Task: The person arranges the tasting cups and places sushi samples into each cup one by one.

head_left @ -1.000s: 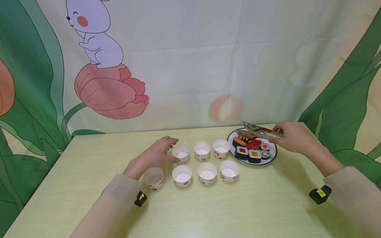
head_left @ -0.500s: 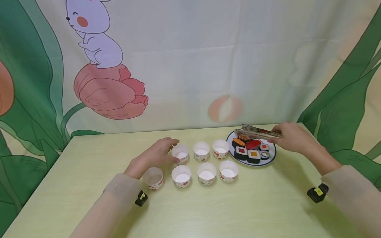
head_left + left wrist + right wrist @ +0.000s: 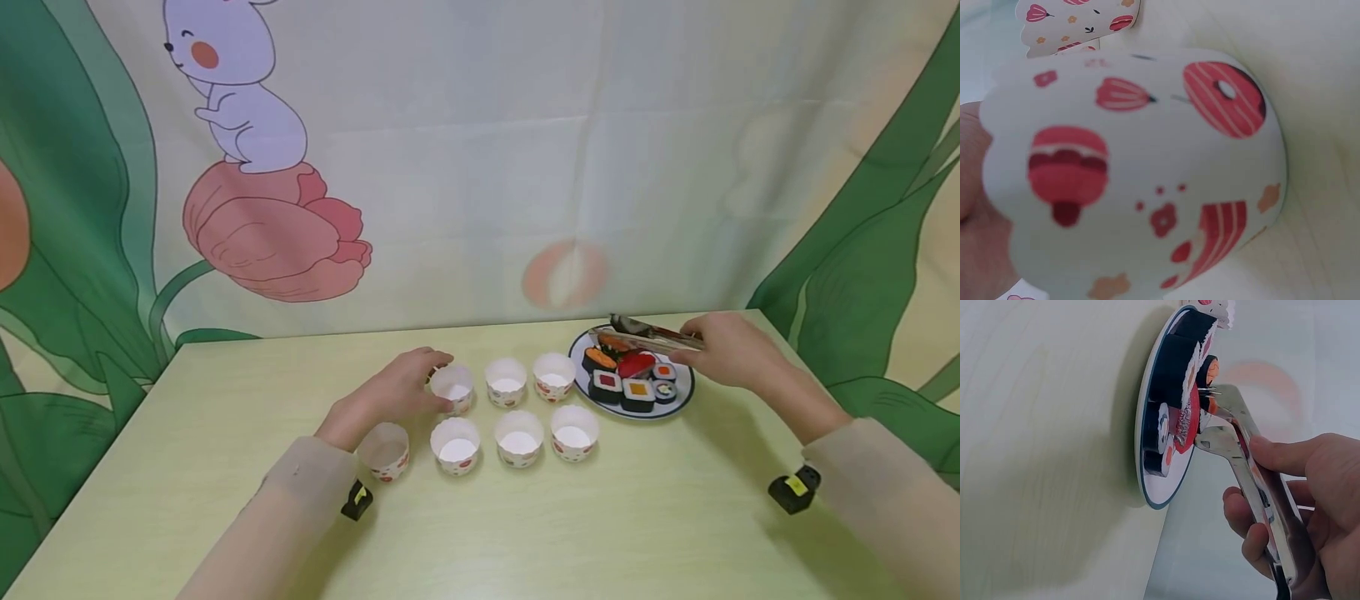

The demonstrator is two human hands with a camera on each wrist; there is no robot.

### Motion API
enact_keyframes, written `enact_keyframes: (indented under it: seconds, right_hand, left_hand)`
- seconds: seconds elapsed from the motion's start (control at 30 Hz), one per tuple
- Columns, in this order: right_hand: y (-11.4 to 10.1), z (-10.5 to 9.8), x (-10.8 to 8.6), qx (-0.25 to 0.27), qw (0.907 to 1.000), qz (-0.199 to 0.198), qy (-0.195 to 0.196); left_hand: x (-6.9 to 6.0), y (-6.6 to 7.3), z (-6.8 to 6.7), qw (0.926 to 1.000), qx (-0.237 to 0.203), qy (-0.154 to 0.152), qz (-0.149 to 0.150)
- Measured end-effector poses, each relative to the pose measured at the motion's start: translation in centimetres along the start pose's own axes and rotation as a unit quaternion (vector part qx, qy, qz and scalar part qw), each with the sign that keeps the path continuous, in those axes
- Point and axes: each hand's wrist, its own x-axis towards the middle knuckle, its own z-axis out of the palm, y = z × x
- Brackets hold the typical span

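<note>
My left hand (image 3: 401, 385) reaches around the back-left paper baking cup (image 3: 453, 390), thumb at its front and fingers behind. In the left wrist view, a nearer baking cup (image 3: 1141, 162) with printed sweets hides most of that hand (image 3: 982, 231). My right hand (image 3: 738, 350) grips metal tongs (image 3: 652, 336) over the plate (image 3: 684, 400) of toy sushi. In the right wrist view, the tongs (image 3: 1279, 512) have their arms spread, tips by the red-topped sushi (image 3: 1188, 422) and the pieces behind it. Whether the tips touch a piece I cannot tell.
Several more baking cups stand in two rows left of the plate, such as the front-row cup (image 3: 519, 437). A printed curtain (image 3: 465, 208) hangs behind the table's back edge. Black wrist cameras (image 3: 795, 487) sit under both sleeves.
The tongs have dipped slightly toward the sushi at the back of the plate, and their arms look a little closer together. My left hand stays at the same cup.
</note>
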Motion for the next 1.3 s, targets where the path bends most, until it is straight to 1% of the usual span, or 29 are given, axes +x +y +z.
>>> enact_keyframes:
  seconds: [0.13, 0.3, 0.47, 0.57, 0.7, 1.0, 1.3]
  right_hand:
    - [-0.1, -0.1, 0.0, -0.005, 0.9999, 0.007, -0.006]
    - [-0.4, 0.0, 0.1, 0.004, 0.9998, 0.010, -0.018]
    - [-0.8, 0.3, 0.1, 0.011, 0.9997, 0.006, -0.021]
    - [-1.0, 0.5, 0.1, 0.011, 0.9997, 0.011, -0.020]
    - [-0.9, 0.5, 0.0, 0.010, 0.9997, 0.017, -0.014]
    - [-0.7, 0.1, -0.2, 0.008, 0.9999, 0.007, 0.003]
    - [-1.4, -0.3, -0.3, 0.007, 0.9998, -0.005, 0.019]
  left_hand:
    - [-0.1, 0.0, -0.1, 1.0000, -0.005, 0.003, 0.003]
    - [-0.1, 0.1, -0.2, 1.0000, -0.007, 0.005, 0.000]
    - [-0.1, 0.2, -0.3, 1.0000, -0.007, 0.004, -0.005]
    - [0.0, 0.1, -0.2, 0.9999, -0.011, 0.002, -0.006]
    - [0.0, 0.1, -0.3, 0.9998, -0.017, 0.001, -0.007]
    - [0.1, 0.2, -0.4, 0.9998, -0.019, -0.001, -0.006]
    - [0.2, 0.2, -0.5, 0.9998, -0.019, -0.002, -0.009]
